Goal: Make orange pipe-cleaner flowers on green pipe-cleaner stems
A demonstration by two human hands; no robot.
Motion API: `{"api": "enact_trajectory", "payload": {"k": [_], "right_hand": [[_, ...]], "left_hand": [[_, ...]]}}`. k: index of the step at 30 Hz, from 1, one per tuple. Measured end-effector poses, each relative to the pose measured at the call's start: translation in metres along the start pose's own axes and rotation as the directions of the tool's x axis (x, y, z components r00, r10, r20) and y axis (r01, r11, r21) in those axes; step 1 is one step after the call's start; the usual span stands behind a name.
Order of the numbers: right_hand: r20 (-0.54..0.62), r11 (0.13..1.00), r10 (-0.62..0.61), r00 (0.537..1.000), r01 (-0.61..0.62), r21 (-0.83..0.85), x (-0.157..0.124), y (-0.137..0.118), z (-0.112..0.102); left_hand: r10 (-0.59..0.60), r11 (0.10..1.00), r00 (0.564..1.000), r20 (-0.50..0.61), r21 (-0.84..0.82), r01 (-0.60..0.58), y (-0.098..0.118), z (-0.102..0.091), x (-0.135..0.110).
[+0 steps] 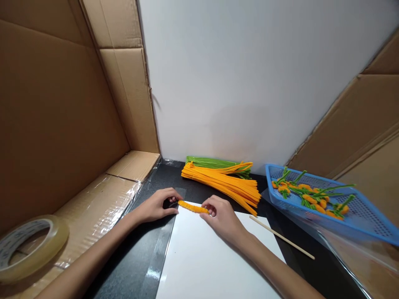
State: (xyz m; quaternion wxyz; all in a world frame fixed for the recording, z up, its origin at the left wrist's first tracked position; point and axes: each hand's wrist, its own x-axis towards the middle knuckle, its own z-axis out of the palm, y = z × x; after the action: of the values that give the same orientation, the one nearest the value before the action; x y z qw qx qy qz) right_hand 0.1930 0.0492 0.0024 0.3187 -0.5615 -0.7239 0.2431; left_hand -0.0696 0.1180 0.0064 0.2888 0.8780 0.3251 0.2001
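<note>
A short orange coiled pipe cleaner (192,207) lies across the top edge of a white sheet (212,261). My left hand (156,205) pinches its left end, fingers closed. Closed over the coil's right end are the fingers of my right hand (222,218). Just behind my hands lies a bundle of straight orange pipe cleaners (224,182), and a bundle of green pipe cleaners (212,162) lies behind that, against the wall.
A thin wooden stick (280,236) lies to the right of the sheet. A blue mesh basket (368,216) at the right holds several orange-and-green pipe-cleaner pieces. A roll of clear tape (28,245) sits at the lower left. Cardboard walls stand left and right.
</note>
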Motion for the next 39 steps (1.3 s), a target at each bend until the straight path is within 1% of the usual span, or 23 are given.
{"api": "enact_trajectory", "payload": {"k": [3,5,7,10,13,15,17,19,22,25,28,34,37,39], "right_hand": [[0.049,0.991,0.074,0.996,-0.079,0.104,0.002,0.004,-0.01],[0.043,0.981,0.112,0.993,-0.117,0.154,0.002,0.005,-0.012],[0.029,0.977,0.124,0.992,-0.127,0.173,0.001,0.005,-0.009],[0.01,0.986,0.09,0.996,-0.09,0.139,-0.004,0.001,-0.002],[-0.033,0.998,0.042,0.999,-0.04,0.038,-0.007,-0.003,0.003],[-0.05,0.999,0.018,0.999,-0.019,-0.031,-0.008,-0.004,0.004],[-0.048,0.998,0.007,0.999,-0.01,-0.063,-0.008,-0.005,0.004],[-0.035,0.999,0.022,0.999,-0.024,-0.046,-0.007,-0.006,0.002],[0.005,0.997,0.058,0.998,-0.058,0.045,-0.006,-0.006,0.001],[0.028,0.993,0.051,0.998,-0.054,0.108,-0.007,-0.007,0.003],[0.024,0.993,0.04,0.999,-0.042,0.108,-0.008,-0.007,0.006],[0.003,0.991,0.025,1.0,-0.025,0.131,-0.01,-0.008,0.012],[-0.011,0.99,0.014,1.0,-0.012,0.139,-0.011,-0.01,0.015],[-0.018,0.992,0.001,1.0,0.001,0.129,-0.012,-0.012,0.015]], "left_hand": [[-0.006,0.999,0.999,-0.047,-0.032,0.004,-0.009,0.001,0.002],[-0.008,0.999,0.997,-0.083,-0.044,0.005,-0.01,0.007,0.002],[-0.009,0.999,0.995,-0.099,-0.038,0.005,-0.007,0.012,0.002],[-0.011,1.0,0.995,-0.103,0.011,0.012,0.003,0.014,0.001],[-0.018,0.998,0.997,-0.08,0.062,0.023,0.014,0.013,0.0],[-0.017,0.997,0.998,-0.058,0.071,0.021,0.018,0.012,-0.001],[-0.006,0.998,0.999,-0.044,0.068,0.009,0.018,0.013,-0.001],[0.009,0.997,0.999,-0.04,0.081,-0.006,0.017,0.015,-0.002],[0.019,0.995,0.999,-0.05,0.102,-0.014,0.014,0.019,-0.002],[0.04,0.995,0.998,-0.053,0.097,-0.035,0.013,0.023,-0.002],[0.064,0.994,0.996,-0.065,0.092,-0.058,0.013,0.028,-0.002],[0.059,0.997,0.993,-0.097,0.061,-0.053,0.018,0.035,-0.001],[0.042,0.997,0.991,-0.127,0.066,-0.033,0.024,0.039,-0.003],[0.01,0.997,0.987,-0.158,0.078,0.002,0.028,0.042,-0.004]]}}
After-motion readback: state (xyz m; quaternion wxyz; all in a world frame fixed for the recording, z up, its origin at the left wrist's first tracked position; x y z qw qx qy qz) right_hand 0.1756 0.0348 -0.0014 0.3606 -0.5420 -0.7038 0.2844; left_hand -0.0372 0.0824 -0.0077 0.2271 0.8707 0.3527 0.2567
